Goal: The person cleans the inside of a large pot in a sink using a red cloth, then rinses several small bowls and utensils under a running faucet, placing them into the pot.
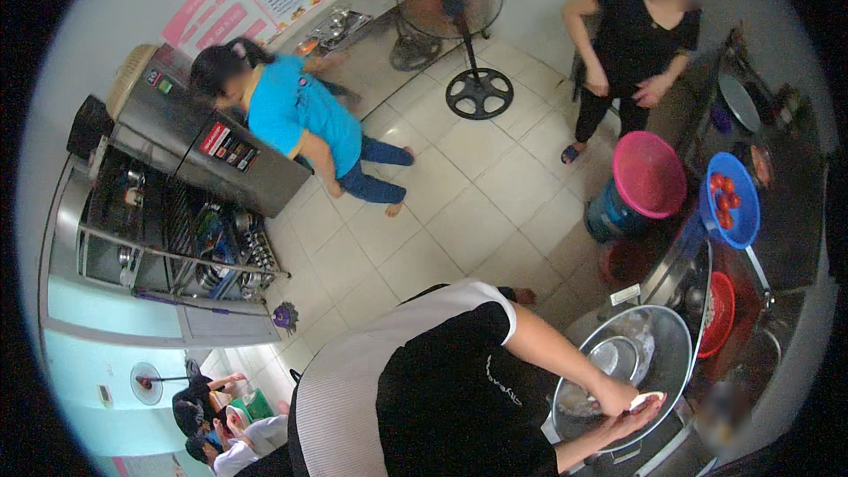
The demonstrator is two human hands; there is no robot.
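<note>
My left arm reaches across from the left, and my left hand (pixel 613 396) is closed over a large metal basin (pixel 682 362). Just below it, my right hand (pixel 632 422) comes up from the lower edge with the palm turned up. Between the two hands is a small pale, flat piece (pixel 647 400); its kind cannot be made out. The fingers of my left hand are partly hidden. Inside the basin sits a smaller round metal bowl (pixel 616 357), with whitish bits around it.
Beyond the basin are a red basket (pixel 724 318) of pale pieces and a blue bowl (pixel 746 212) of tomatoes (pixel 724 199). A pink tub (pixel 652 175) tops a blue container (pixel 609 215). One person (pixel 640 26) stands far right, another (pixel 305 110) by the fridge (pixel 212 137). A fan (pixel 477 93) stands behind.
</note>
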